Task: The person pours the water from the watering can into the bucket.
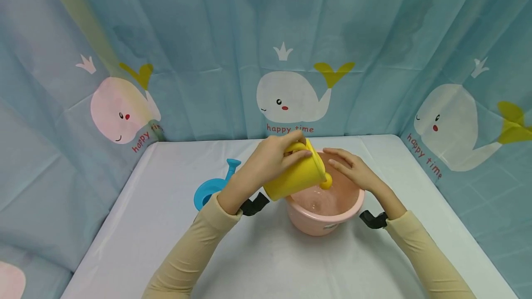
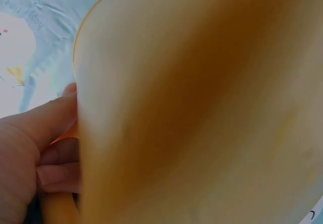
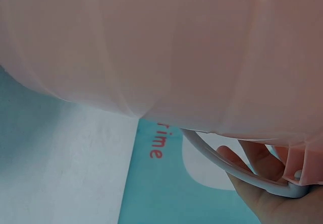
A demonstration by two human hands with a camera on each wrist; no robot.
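Note:
My left hand (image 1: pixel 277 159) grips a yellow cup (image 1: pixel 296 178) and holds it tipped over, its mouth and a small yellow knob (image 1: pixel 327 182) over a pink bucket (image 1: pixel 322 218). The cup's yellow wall (image 2: pixel 202 108) fills the left wrist view, with my left hand's fingers (image 2: pixel 48 138) curled at its edge. My right hand (image 1: pixel 351 169) rests with straight fingers on the bucket's far right rim. In the right wrist view the bucket's pink wall (image 3: pixel 151 47) fills the top, its white wire handle (image 3: pixel 227 166) hangs down, and my right hand's palm (image 3: pixel 265 186) lies behind it.
A blue scoop-like toy with a spout (image 1: pixel 213 187) lies on the white table (image 1: pixel 266 262) to the left of my left arm. A blue curtain with whale prints (image 1: pixel 287 96) closes the table in at the back and both sides.

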